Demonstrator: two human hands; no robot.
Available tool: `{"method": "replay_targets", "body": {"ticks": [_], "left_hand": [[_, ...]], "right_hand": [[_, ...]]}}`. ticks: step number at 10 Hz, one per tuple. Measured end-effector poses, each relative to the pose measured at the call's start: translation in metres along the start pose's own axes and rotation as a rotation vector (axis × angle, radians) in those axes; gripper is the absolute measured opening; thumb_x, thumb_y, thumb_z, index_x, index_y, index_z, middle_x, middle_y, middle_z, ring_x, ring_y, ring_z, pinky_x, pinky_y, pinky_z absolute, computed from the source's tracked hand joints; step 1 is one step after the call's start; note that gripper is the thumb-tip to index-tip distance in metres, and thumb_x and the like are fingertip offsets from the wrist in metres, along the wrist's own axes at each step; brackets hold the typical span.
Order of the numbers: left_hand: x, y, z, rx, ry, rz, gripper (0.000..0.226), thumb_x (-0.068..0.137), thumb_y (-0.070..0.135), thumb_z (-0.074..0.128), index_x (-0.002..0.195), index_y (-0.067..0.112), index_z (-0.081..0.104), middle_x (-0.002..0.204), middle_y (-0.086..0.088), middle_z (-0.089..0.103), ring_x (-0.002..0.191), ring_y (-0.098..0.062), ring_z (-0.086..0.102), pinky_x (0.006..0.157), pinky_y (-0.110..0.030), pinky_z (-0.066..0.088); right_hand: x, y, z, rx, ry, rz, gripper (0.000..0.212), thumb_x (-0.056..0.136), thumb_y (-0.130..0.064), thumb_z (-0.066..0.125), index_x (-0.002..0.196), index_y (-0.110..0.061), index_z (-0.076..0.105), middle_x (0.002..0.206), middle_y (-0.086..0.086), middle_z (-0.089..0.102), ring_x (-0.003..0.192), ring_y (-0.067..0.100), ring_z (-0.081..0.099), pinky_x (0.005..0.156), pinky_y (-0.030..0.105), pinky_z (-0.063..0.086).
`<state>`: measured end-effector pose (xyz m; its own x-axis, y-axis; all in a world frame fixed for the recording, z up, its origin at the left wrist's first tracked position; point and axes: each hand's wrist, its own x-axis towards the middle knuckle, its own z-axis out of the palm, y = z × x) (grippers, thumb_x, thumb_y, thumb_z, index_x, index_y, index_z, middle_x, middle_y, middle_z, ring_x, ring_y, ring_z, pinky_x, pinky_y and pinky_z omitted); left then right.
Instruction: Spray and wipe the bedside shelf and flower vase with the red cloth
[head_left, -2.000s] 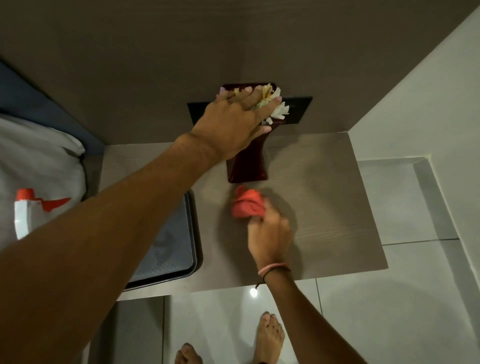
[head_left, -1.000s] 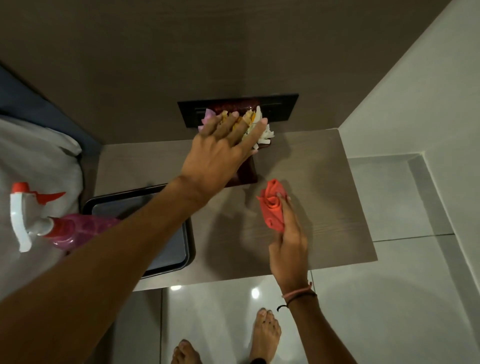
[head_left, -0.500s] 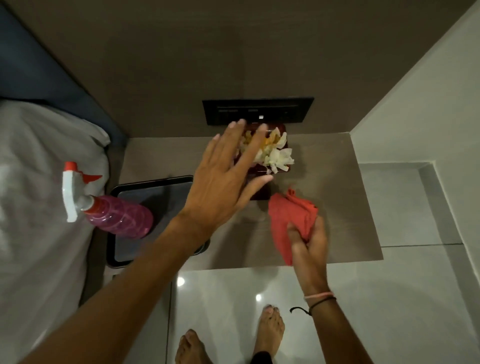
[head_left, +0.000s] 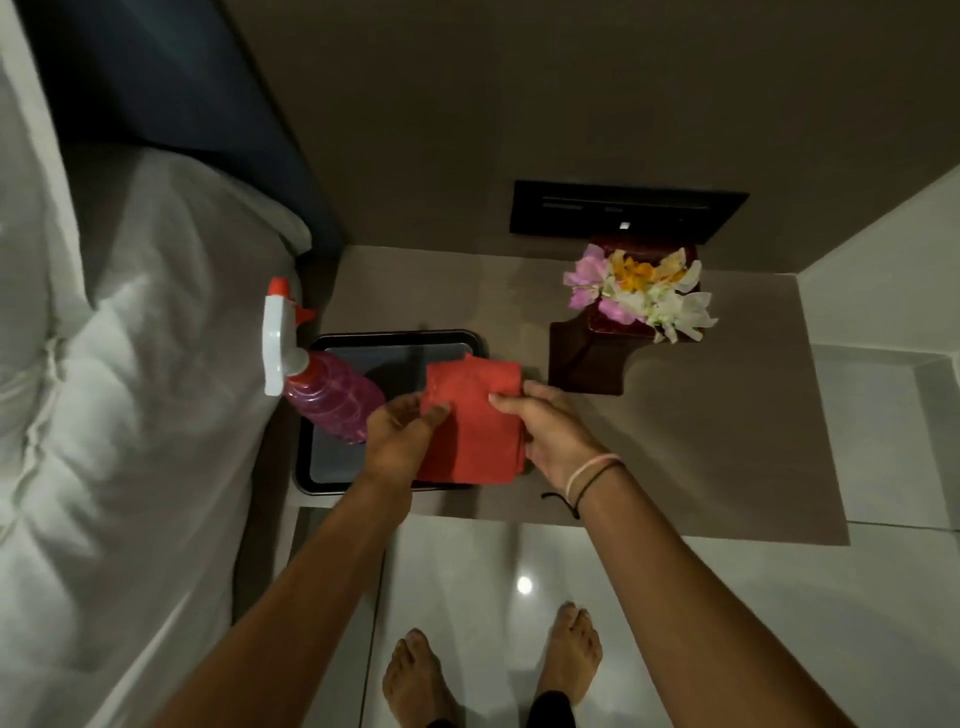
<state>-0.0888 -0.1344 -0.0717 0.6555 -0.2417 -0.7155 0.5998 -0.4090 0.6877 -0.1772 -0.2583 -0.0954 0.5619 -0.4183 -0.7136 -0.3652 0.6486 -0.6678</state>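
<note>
Both hands hold the red cloth (head_left: 475, 426) spread flat above the front left of the bedside shelf (head_left: 727, 441). My left hand (head_left: 397, 441) pinches its left edge and my right hand (head_left: 553, 434) grips its right edge. The dark red flower vase (head_left: 592, 358) stands upright at the back right of the shelf, with white, pink and yellow flowers (head_left: 641, 293) on top. Neither hand touches the vase. A pink spray bottle (head_left: 317, 379) with a white and red trigger head lies on its side at the shelf's left.
A black tray (head_left: 332, 467) sits on the shelf's left half, under the cloth and the bottle. A bed with white linen (head_left: 130, 389) borders the left. A black switch panel (head_left: 628, 213) is on the back wall. My bare feet (head_left: 493, 670) stand on glossy floor tiles.
My left hand let go of the vase, which now stands near the wall, and came down to the cloth. The cloth went from a bunch in my right hand to a flat sheet held by both.
</note>
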Motion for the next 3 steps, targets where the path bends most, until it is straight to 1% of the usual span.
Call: {"method": "replay_targets", "body": {"ticks": [1,2,3], "left_hand": [[0.020,0.003,0.002,0.089,0.085,0.073,0.033,0.096,0.003,0.064,0.129,-0.002,0.063,0.126,-0.021,0.069,0.099,-0.025,0.061,0.082,-0.034,0.052],[0.027,0.000,0.004,0.283,0.063,0.105,0.030,0.095,-0.001,0.057,0.124,0.000,0.065,0.122,-0.023,0.070,0.107,-0.035,0.066,0.092,-0.042,0.053],[0.014,-0.003,0.000,0.492,-0.051,0.150,0.037,0.095,0.003,0.054,0.131,0.004,0.059,0.123,-0.023,0.069,0.114,-0.040,0.065,0.102,-0.050,0.054]], "right_hand": [[0.015,-0.001,0.012,-0.103,0.050,0.020,0.019,0.088,-0.003,0.064,0.085,-0.022,0.064,0.092,0.001,0.071,0.082,0.016,0.067,0.093,0.047,0.055],[0.014,0.000,0.017,-0.138,0.026,-0.030,0.029,0.086,0.004,0.056,0.101,-0.019,0.065,0.096,0.001,0.070,0.094,0.023,0.066,0.096,0.047,0.052],[-0.002,-0.004,0.014,-0.310,-0.040,-0.116,0.055,0.086,0.009,0.055,0.135,-0.017,0.054,0.104,-0.008,0.065,0.109,0.020,0.060,0.088,0.027,0.049]]}}
